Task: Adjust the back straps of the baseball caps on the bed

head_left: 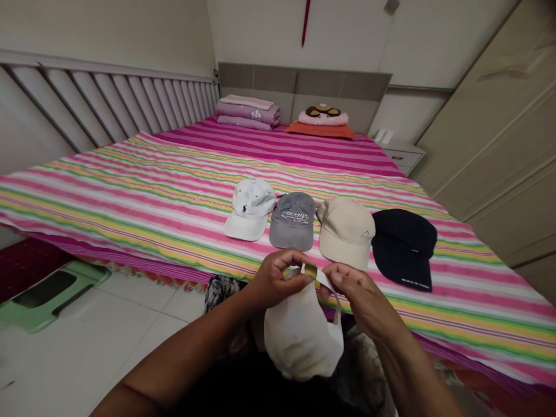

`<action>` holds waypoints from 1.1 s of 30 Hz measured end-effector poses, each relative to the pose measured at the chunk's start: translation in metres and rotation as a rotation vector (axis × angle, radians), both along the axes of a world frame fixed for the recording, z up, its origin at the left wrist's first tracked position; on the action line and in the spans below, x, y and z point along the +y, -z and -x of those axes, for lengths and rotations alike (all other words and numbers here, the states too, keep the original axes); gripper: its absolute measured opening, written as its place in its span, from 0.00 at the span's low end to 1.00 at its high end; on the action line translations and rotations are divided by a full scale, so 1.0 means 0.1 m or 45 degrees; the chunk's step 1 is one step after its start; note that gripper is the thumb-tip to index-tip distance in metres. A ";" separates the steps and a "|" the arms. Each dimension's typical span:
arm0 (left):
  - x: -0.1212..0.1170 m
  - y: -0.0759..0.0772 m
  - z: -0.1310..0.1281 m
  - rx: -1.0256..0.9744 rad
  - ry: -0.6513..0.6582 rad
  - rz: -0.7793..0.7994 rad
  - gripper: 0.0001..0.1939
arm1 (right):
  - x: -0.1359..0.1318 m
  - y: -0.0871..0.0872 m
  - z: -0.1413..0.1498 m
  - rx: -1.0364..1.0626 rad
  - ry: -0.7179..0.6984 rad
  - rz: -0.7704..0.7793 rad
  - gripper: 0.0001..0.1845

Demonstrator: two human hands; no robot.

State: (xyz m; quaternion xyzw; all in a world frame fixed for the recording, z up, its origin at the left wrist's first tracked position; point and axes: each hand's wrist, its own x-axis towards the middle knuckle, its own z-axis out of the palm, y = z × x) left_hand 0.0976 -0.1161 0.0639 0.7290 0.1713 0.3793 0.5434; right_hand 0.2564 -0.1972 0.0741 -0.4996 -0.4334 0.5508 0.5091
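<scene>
A white baseball cap (pixel 299 333) hangs over my lap, its back strap and gold-coloured buckle uppermost. My left hand (pixel 284 275) pinches the cap beside the buckle. The strap's other side is between the fingers of my right hand (pixel 354 289). Just beyond my hands, a row of caps lies on the bed: a white cap (pixel 249 208) with a small dark logo, a grey cap (pixel 293 220) with white lettering, a beige cap (pixel 347 231), and a black cap (pixel 403 246) at the right.
The bed wears a striped sheet (pixel 130 179). Folded purple bedding (pixel 247 113) and a pink and orange pile (pixel 324 121) rest by the headboard (pixel 269 81). A green stool (pixel 56 295) stands on the tiled floor at left. A white nightstand (pixel 402 156) is at far right.
</scene>
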 end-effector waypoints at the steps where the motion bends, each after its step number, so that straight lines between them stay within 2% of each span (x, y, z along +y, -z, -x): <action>1: 0.00 0.01 0.00 -0.002 0.015 0.041 0.09 | 0.00 0.00 -0.01 -0.013 0.009 0.019 0.12; 7: -0.02 0.01 -0.03 0.037 0.101 0.230 0.11 | 0.01 -0.03 0.07 0.081 0.064 0.069 0.13; 14: 0.03 0.04 0.01 -0.083 0.082 0.412 0.12 | 0.01 -0.03 0.00 0.078 -0.116 0.052 0.14; 16: 0.04 0.05 0.01 -0.097 0.081 0.444 0.12 | 0.02 -0.02 -0.02 0.064 -0.119 0.081 0.14; 21: 0.05 0.07 0.00 -0.045 0.112 0.400 0.13 | 0.05 -0.03 0.01 0.056 0.019 0.069 0.14; 33: 0.09 0.06 0.01 0.079 0.142 0.370 0.16 | 0.09 -0.04 0.03 0.022 -0.027 0.066 0.10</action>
